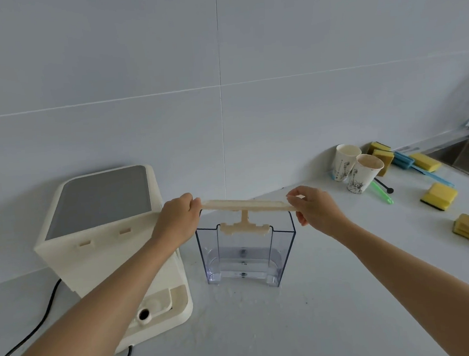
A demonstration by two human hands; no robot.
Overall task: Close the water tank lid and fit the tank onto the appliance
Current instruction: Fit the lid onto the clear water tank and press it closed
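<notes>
A clear plastic water tank stands upright on the white counter, open at the top. Its cream lid hovers flat just above the rim, a T-shaped piece under it reaching down into the tank. My left hand grips the lid's left end and my right hand pinches its right end. The cream appliance with a grey top panel stands to the left of the tank, its base with a round port exposed beside my left forearm.
A black cable runs from the appliance toward the front left. At the back right stand two paper cups, several yellow sponges, blue and green brushes, and a sink edge. A tiled wall is behind.
</notes>
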